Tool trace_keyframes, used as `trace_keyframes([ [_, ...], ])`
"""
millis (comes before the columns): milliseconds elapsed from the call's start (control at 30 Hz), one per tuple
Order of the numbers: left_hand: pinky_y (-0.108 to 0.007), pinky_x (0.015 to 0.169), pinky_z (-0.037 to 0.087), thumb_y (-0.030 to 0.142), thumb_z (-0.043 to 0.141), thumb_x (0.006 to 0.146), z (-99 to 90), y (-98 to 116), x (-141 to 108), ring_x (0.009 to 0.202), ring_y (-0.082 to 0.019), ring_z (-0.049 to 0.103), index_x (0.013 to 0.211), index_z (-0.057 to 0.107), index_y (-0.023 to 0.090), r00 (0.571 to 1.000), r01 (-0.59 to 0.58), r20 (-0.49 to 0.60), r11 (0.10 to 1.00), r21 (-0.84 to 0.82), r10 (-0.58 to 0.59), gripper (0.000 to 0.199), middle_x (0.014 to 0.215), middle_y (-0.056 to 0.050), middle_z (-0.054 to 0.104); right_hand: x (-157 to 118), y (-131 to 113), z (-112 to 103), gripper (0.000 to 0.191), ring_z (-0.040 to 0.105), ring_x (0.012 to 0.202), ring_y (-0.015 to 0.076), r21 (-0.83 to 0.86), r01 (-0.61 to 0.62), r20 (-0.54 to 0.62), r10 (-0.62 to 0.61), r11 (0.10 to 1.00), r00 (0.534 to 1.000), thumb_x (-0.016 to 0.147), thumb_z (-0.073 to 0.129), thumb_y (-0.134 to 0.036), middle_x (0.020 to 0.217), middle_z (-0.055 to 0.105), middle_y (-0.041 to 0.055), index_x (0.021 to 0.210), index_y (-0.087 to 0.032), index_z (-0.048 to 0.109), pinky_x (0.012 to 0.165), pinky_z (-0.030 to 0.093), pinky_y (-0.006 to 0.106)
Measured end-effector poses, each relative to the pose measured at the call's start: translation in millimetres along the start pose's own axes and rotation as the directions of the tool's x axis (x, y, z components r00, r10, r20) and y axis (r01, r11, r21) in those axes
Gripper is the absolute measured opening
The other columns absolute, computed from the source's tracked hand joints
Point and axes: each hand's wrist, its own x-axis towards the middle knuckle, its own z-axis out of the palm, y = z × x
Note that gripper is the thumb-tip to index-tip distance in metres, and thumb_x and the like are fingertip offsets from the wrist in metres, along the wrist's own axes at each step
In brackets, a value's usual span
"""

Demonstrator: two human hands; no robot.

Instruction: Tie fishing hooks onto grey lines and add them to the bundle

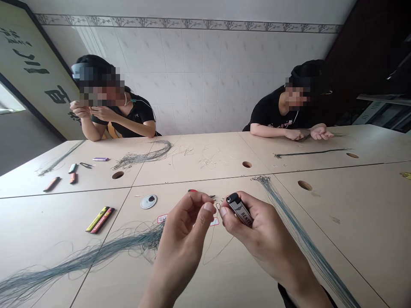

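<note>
My right hand (260, 231) is wrapped round a dark lighter (240, 209) with light lettering, its top pointing up and left. By the right thumb and forefinger tips sits a tiny bent wire loop (218, 206). My left hand (184, 235) faces it, thumb and forefinger brought together in a pinch; what lies between them is too small to make out. A thin line (208, 256) curves below the hands. Behind the left hand, a blue-grey bundle of fine lines (96, 254) ends in a dark tangle. A red-handled tool (192, 191) is mostly hidden there.
Another bundle of lines (298, 231) runs down the right side. Two lighters (100, 219) and a round silver disc (149, 201) lie left. Across the table (353, 214), two people sit handling fine lines, near more bundles (144, 156), lighters (73, 173) and snips (86, 165). The tabletop has round holes (305, 185).
</note>
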Motion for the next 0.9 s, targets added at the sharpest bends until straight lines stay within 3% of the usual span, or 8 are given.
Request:
trace_keyframes([
  [100, -0.024, 0.07, 0.047, 0.046, 0.066, 0.095, 3.3, 0.6, -1.2, 0.074, -0.014, 0.056, 0.082, 0.064, 0.021, 0.996, -0.017, -0.082, 0.998, 0.067, 0.022, 0.027, 0.079, 0.0, 0.063, 0.9, -2.9, 3.2, 0.026, 0.036, 0.059, 0.0108, -0.081, 0.053, -0.047, -0.057, 0.995, 0.997, 0.099, 0.06, -0.037, 0.067, 0.046, -0.0064, 0.078, -0.022, 0.052, 0.051, 0.033, 0.022],
  [333, -0.024, 0.067, 0.044, 0.044, 0.069, 0.09, 3.3, -1.4, 1.3, 0.071, -0.014, 0.055, 0.079, 0.068, 0.02, 0.996, 0.035, -0.085, 0.997, 0.064, -0.029, 0.026, 0.076, -0.001, 0.066, 1.5, -5.7, 6.7, 0.021, 0.038, 0.056, 0.0106, -0.192, 0.133, -0.056, -0.146, 0.972, 0.988, 0.096, 0.059, -0.028, 0.065, 0.048, -0.0062, 0.077, -0.022, 0.053, 0.049, 0.033, 0.022],
  [500, -0.025, 0.065, 0.044, 0.049, 0.066, 0.092, 2.0, -0.8, 1.8, 0.069, -0.015, 0.054, 0.079, 0.069, 0.019, 0.998, 0.056, -0.032, 0.994, 0.097, -0.054, 0.033, 0.072, -0.001, 0.064, 1.4, -3.7, 5.1, 0.016, 0.038, 0.057, 0.0115, -0.205, 0.146, -0.043, -0.158, 0.968, 0.986, 0.095, 0.059, -0.027, 0.065, 0.046, -0.0057, 0.08, -0.023, 0.057, 0.049, 0.034, 0.022],
  [767, -0.025, 0.069, 0.046, 0.05, 0.064, 0.094, -2.0, -4.2, 5.1, 0.073, -0.014, 0.056, 0.08, 0.067, 0.019, 0.992, 0.105, 0.067, 0.994, -0.001, -0.105, 0.034, 0.074, -0.001, 0.064, 1.7, -3.5, 4.4, 0.014, 0.041, 0.058, 0.0124, -0.175, 0.109, -0.012, -0.113, 0.978, 0.994, 0.094, 0.06, -0.03, 0.069, 0.049, -0.0038, 0.083, -0.022, 0.061, 0.051, 0.037, 0.023],
  [900, -0.026, 0.07, 0.047, 0.05, 0.062, 0.096, -3.5, -5.2, 6.1, 0.074, -0.015, 0.057, 0.08, 0.066, 0.019, 0.992, 0.111, 0.055, 0.994, -0.001, -0.111, 0.035, 0.075, -0.002, 0.065, 1.0, -3.9, 2.9, 0.017, 0.04, 0.059, 0.0121, -0.15, 0.096, -0.001, -0.097, 0.984, 0.995, 0.097, 0.059, -0.033, 0.068, 0.047, -0.0047, 0.084, -0.022, 0.062, 0.052, 0.036, 0.023],
])
